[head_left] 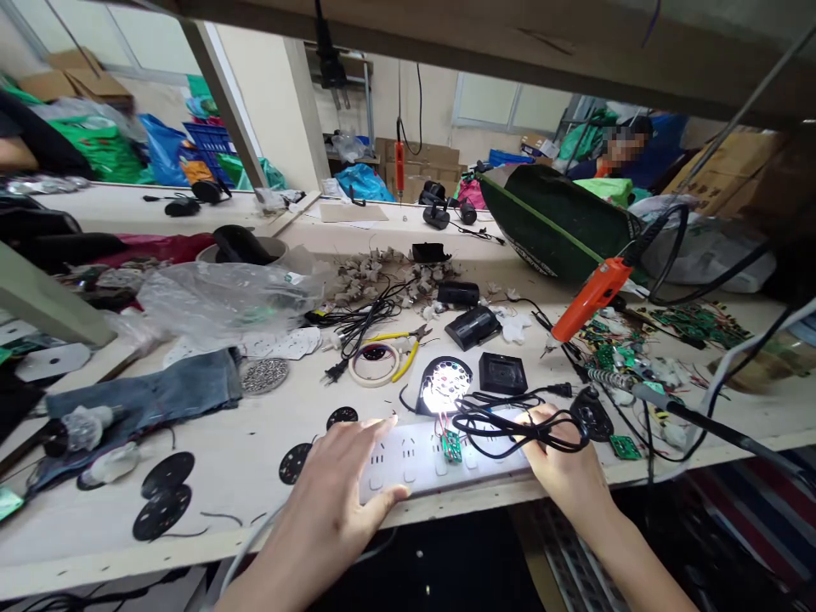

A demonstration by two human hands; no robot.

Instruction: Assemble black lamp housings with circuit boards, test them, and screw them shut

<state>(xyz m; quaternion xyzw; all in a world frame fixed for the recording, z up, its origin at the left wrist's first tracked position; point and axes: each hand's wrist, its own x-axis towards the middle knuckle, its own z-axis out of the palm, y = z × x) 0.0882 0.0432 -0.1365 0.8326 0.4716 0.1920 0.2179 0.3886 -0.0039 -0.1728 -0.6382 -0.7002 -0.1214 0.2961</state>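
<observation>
A white power strip lies along the front edge of the bench. My left hand grips its left end, thumb on the near side and fingers on the far side. My right hand holds the right end, partly hidden by a coiled black cable that crosses its fingers. On top of the strip sits a small green circuit board, with thin red wires running up from it. Just behind the strip glows a round LED light panel in a dark housing.
An orange electric screwdriver hangs at the right, above a soldering iron and loose circuit boards. Yellow-handled pliers rest by a tape roll. Black discs lie at the left. A person sits beyond the bench.
</observation>
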